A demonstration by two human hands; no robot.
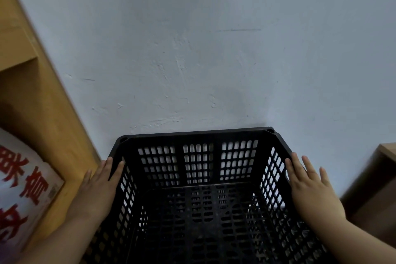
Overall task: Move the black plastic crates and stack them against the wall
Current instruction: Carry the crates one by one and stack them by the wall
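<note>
A black plastic crate point(197, 135) with slotted walls fills the lower middle of the head view, its far rim against the pale wall point(214, 49). I look down into it; its perforated floor shows, and whatever stands under it is hidden. My left hand point(98, 186) lies flat with straight fingers on the crate's left rim and outer side. My right hand point(310, 186) lies flat with fingers spread on the right rim. Neither hand curls round the crate.
A wooden shelf unit point(42, 96) stands close on the left, touching the wall, with a white sack bearing red characters point(23, 188) in its compartment. A brown cardboard-like box or cabinet point(377, 188) stands at the right edge.
</note>
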